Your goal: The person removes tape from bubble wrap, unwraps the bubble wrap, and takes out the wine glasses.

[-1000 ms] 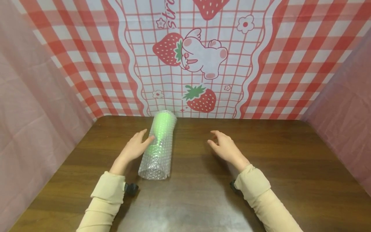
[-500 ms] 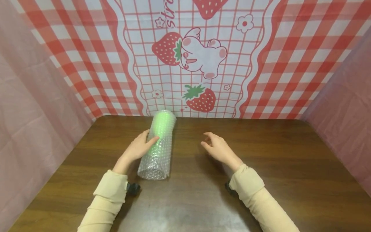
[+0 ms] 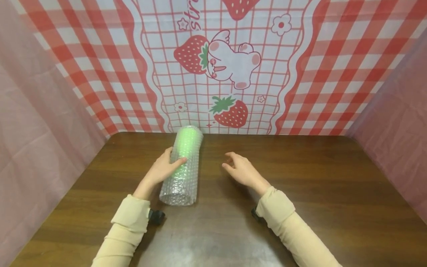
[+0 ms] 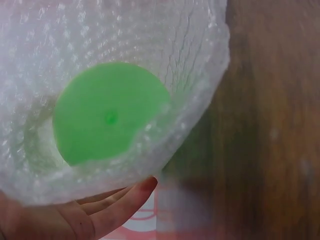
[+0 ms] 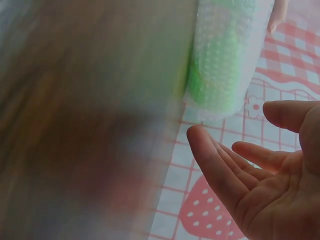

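Observation:
A green cylindrical object in bubble wrap [image 3: 188, 174] lies on the brown table [image 3: 213, 230], its wrapped far end towards the backdrop. In the left wrist view, a round green end [image 4: 110, 112] shows inside the open near end of the wrap. My left hand [image 3: 161, 168] touches the roll's left side, thumb laid across the top and fingers extended along the side. Part of those fingers is hidden behind the wrap. To the right, my right hand [image 3: 243, 170] hovers apart from the roll, its fingers loosely bent and holding nothing.
Behind the table hangs a red-and-white checked cloth [image 3: 337, 74] with strawberry prints. Pink curtains [image 3: 40, 122] flank both sides. A dark wrist device [image 3: 156, 217] sits under the left sleeve cuff.
My right hand has moved left, nearer the wrapped roll. The left hand has shifted slightly right, its thumb reaching further over the wrap. The roll stays practically in place.

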A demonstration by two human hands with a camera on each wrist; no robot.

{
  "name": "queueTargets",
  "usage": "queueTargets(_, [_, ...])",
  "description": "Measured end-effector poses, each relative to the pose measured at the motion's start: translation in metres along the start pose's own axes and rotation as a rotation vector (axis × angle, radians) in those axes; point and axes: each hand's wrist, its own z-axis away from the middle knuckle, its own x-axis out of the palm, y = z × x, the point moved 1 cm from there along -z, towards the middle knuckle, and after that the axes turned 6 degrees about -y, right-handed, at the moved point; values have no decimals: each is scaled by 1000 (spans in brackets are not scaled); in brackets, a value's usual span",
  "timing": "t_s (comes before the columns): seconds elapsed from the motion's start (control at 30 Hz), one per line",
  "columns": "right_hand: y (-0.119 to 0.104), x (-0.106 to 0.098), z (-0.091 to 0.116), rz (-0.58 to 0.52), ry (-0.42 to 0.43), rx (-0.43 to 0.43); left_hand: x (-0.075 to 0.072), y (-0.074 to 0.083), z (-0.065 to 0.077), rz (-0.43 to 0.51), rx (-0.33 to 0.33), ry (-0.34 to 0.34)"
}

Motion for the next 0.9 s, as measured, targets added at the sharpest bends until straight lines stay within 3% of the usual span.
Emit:
queueTargets(0.27, [-3,6,1,-11,-27,6,8,8,1,40,3,-24])
queueTargets(0.9, [-1,6,7,-46,-40,29,28,34,-3,101,33,10])
